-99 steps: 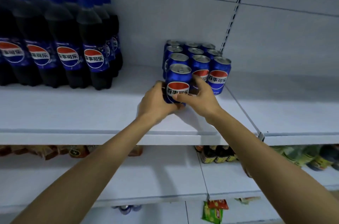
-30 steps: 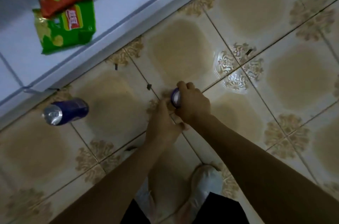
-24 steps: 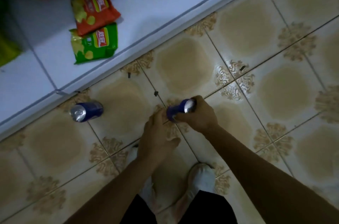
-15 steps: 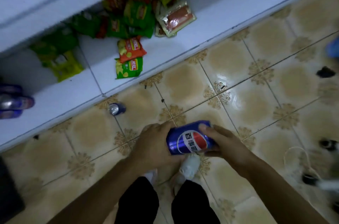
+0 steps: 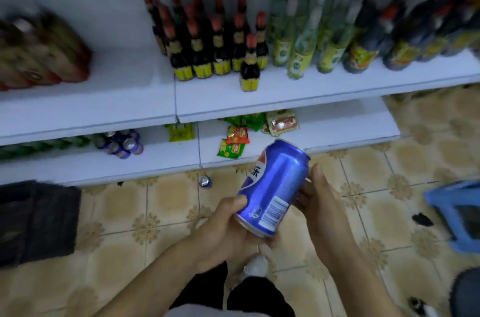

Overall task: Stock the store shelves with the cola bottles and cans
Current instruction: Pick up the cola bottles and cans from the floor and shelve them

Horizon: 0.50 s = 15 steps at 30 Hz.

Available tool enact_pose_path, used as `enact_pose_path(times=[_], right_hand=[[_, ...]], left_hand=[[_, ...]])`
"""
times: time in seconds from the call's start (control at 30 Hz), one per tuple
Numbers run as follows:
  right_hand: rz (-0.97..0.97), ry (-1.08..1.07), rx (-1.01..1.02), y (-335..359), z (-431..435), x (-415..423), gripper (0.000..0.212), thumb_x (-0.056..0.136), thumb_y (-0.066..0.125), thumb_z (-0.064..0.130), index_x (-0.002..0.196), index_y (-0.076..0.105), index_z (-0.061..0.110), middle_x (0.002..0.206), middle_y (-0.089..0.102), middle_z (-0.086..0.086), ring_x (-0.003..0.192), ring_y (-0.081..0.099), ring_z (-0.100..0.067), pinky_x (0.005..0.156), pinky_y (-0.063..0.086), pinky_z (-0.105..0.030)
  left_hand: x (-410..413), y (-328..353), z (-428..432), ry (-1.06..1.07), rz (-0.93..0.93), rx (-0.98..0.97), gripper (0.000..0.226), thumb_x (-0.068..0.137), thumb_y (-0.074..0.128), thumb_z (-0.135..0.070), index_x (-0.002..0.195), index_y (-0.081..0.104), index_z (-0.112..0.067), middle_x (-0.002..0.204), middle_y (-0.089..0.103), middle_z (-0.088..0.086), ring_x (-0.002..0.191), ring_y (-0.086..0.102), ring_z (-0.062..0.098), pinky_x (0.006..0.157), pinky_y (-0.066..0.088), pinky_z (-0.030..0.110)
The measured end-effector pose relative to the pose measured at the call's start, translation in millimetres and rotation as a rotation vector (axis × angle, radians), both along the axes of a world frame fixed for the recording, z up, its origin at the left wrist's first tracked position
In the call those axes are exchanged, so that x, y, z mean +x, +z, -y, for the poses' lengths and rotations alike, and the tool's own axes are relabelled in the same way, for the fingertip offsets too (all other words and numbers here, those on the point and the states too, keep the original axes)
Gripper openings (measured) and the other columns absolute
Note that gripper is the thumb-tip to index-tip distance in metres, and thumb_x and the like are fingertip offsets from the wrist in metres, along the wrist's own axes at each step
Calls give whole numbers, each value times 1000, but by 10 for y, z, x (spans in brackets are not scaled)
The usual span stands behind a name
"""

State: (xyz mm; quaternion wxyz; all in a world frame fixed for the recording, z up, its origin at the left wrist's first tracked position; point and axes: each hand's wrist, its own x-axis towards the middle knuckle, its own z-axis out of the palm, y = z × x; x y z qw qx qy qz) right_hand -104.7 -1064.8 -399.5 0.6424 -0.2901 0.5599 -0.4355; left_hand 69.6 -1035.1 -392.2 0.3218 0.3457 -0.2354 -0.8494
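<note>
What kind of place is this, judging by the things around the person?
Most likely a small grocery shop: white tiered shelves carry rows of dark sauce bottles, snack packets lie on the lowest one, and the left hand and right hand hold a blue cola can.

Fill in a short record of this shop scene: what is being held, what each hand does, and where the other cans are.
held item: cola can, tilted, far end toward the shelves
left hand: grips the can's near end, thumb on its side
right hand: holds the can's right side
floor can: on the tiled floor, beside the bottom shelf
shelved cans: clustered on that shelf, left
middle shelf: red-capped dark bottles
</note>
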Motion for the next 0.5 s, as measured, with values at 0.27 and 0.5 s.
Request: enact_pose_path(times=[0.27,0.5], right_hand=[[-179,76,-490,1276,503,979,52,69,59,64,98,64,21,88,72,5,80,67,-9,70,53,-21],[-149,243,-747,2035,1000,2413,66,58,88,47,112,56,26,99,71,8,89,69,-8,69,55,-20]], left_hand=[[814,1098,413,467,667,-599,39,56,70,-48,89,69,-27,81,73,-8,72,66,5,64,50,19],[2020,1718,1006,864,1288,-1129,50,58,67,-55,102,63,-30,81,64,-27,84,59,-3,93,46,51]])
